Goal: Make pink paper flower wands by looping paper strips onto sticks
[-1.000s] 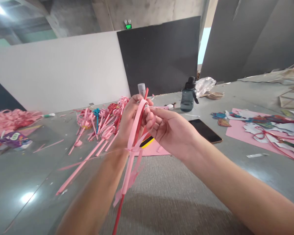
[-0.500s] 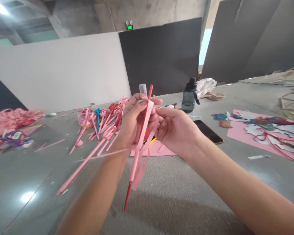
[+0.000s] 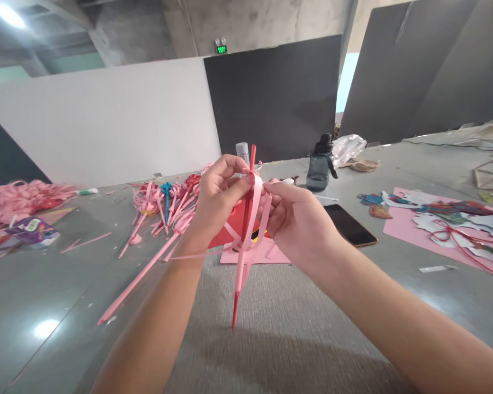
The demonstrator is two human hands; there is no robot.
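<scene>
My left hand (image 3: 225,194) pinches the upper part of a thin red stick (image 3: 235,312), which stands nearly upright in front of me. Pink paper strips (image 3: 252,210) are fixed around the stick's middle; one bends up to my left fingertips as a loop, and another trails left across my wrist. My right hand (image 3: 298,213) is closed, its thumb and finger pinching the looped pink strip just right of the stick. Below and behind lie a red sheet (image 3: 231,225) and a pink paper sheet (image 3: 230,258), partly covered by my hands.
Finished pink strip-and-stick pieces (image 3: 145,200) lie left, beyond a purple packet (image 3: 33,231). To the right are a phone (image 3: 350,224), a dark water bottle (image 3: 318,168) and pink paper (image 3: 398,221) under cut-outs and red cord. A grey-capped bottle (image 3: 242,150) stands behind my hands.
The stick has turned more upright, its lower tip swinging right and up. My left hand has shifted and uncovers the red sheet. Both hands keep their pinch.
</scene>
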